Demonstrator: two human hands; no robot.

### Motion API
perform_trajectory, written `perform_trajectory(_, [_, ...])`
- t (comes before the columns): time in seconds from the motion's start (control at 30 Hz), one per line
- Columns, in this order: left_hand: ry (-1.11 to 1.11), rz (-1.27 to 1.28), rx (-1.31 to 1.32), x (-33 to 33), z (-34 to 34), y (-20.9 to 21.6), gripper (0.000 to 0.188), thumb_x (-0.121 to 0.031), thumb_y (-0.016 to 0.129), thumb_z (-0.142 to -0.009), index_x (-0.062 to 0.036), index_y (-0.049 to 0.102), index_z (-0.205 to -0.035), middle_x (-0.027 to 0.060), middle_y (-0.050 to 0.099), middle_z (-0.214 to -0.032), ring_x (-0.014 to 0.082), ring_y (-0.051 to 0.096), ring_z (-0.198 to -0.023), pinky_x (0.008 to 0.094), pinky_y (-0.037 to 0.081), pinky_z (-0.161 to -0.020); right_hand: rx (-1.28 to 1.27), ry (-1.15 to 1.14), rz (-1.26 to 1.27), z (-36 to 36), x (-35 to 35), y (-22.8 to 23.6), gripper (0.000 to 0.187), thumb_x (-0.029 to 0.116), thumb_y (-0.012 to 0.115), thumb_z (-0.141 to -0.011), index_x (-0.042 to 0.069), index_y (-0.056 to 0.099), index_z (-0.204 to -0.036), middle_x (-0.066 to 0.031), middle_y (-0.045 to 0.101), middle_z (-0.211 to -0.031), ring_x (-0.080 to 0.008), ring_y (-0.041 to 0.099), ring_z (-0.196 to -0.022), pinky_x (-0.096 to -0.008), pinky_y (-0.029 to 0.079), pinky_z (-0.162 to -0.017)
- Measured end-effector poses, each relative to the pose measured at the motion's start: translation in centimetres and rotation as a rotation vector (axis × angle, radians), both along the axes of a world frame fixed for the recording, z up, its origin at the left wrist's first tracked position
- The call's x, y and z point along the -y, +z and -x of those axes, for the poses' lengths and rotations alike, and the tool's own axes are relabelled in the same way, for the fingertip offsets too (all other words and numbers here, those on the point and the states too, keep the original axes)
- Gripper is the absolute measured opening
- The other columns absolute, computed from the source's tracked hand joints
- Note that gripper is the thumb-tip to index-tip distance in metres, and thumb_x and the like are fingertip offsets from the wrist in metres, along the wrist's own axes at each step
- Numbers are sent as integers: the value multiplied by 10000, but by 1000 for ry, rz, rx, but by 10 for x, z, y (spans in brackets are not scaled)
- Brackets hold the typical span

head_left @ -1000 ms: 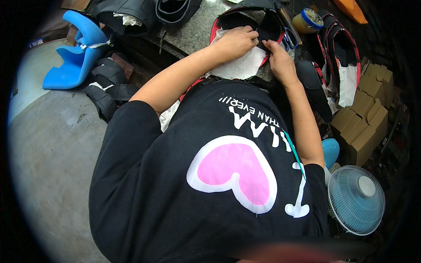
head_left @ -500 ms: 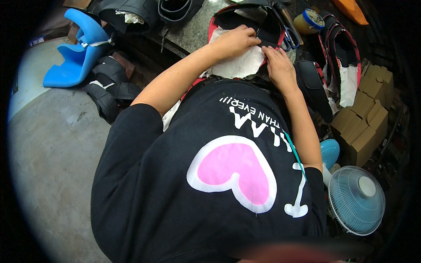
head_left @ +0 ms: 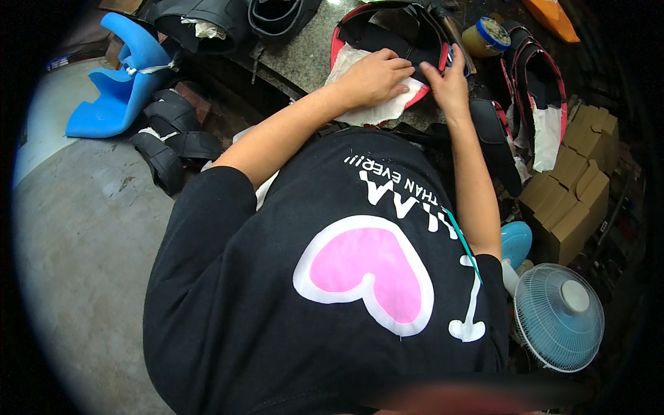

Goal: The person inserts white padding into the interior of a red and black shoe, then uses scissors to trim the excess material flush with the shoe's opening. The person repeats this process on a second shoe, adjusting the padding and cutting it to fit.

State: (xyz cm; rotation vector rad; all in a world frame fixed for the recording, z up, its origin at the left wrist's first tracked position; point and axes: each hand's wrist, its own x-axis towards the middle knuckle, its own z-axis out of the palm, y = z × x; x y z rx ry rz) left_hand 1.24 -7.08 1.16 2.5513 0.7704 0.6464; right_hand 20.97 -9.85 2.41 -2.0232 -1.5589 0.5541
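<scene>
A black, curved padded piece with red edging (head_left: 373, 38) lies at the bench's near edge in front of me. Whitish cloth or paper (head_left: 387, 111) covers its near part. My left hand (head_left: 377, 77) rests flat on this white layer, its fingers stretched toward the black inside. At the right side, my right hand (head_left: 451, 90) straddles the red rim, thumb on the inner side and fingers on the outer side. What its other fingers touch is hidden behind the rim. Blue-handled scissors (head_left: 469, 62) lie mostly covered just beyond that hand.
A jar with a blue rim (head_left: 487, 36) stands right of the piece. Similar red-edged black pieces (head_left: 543, 83) hang or lie farther right, above cardboard boxes (head_left: 570, 190). A fan (head_left: 560, 315) stands lower right. Blue foam (head_left: 121, 83) and black padded pieces (head_left: 176, 135) are at left.
My right hand has moved up and right along the rim, its thumb and index finger now wider apart. The left hand has slid slightly down and flattened on the white layer.
</scene>
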Motion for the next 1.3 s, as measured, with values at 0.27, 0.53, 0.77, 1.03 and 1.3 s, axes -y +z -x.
perform_trajectory(0.27, [86, 10, -86, 4, 14, 0, 292, -181, 666, -841, -49, 680, -1101, 76, 633, -1092, 284, 575, -1045, 378, 480, -928, -387, -12, -105, -3, -5, -42, 933, 3, 730, -760, -17, 190, -1521, -233, 477, -1427, -236, 551, -1231, -324, 443, -1015])
perform_trajectory(0.53, [51, -122, -250, -20, 0, -4, 320, -150, 633, -842, -137, 692, -1157, 58, 618, -1047, 275, 596, -964, 380, 514, -833, -256, 32, -60, -2, -1, -33, 944, -24, 714, -768, -13, 157, -1529, -259, 425, -1451, -247, 528, -1254, -318, 431, -1036])
perform_trajectory(0.77, [242, 244, -104, -42, -9, -8, 239, -229, 648, -851, -126, 693, -1062, 92, 695, -974, 301, 670, -931, 434, 523, -804, -444, -11, -87, -1, -6, -37, 948, -12, 732, -751, -23, 179, -1521, -253, 438, -1433, -246, 530, -1237, -322, 435, -1032])
perform_trajectory(1.03, [285, 328, -369, -57, -35, 9, 214, -308, 724, -749, -154, 674, -888, 64, 704, -824, 300, 686, -836, 442, 521, -711, -316, 53, -145, -2, -6, -38, 993, 62, 768, -726, 12, 184, -1528, -269, 431, -1456, -311, 529, -1267, -347, 424, -1040])
perform_trajectory(1.3, [360, 422, -120, -62, -26, -8, 185, -284, 675, -805, -162, 704, -942, 74, 702, -823, 294, 687, -837, 436, 526, -744, -455, 13, -121, 1, -2, -33, 971, 58, 757, -747, 4, 181, -1528, -255, 420, -1466, -300, 514, -1275, -348, 402, -1060])
